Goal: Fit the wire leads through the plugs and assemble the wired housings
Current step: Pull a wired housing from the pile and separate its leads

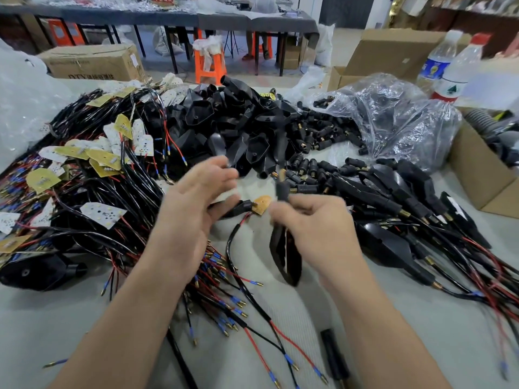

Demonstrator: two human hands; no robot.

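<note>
The grey table (pixel 56 315) in the workshop lay heaped with wired boards (pixel 84 164), empty housings (pixel 230 122) and plugs (pixel 323 136). Your left hand (pixel 193 209), blurred, had its fingers loosely spread beside a wire lead (pixel 261 204). Your right hand (pixel 317 223) curled round a black housing (pixel 283 259), the grip smeared by motion.

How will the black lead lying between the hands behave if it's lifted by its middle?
Probably floppy: the lead lies in a loose curve on the table, so its ends should sag. Likely light, being thin. Its split red and black tails with metal tips may snag the wire pile beside it.
</note>
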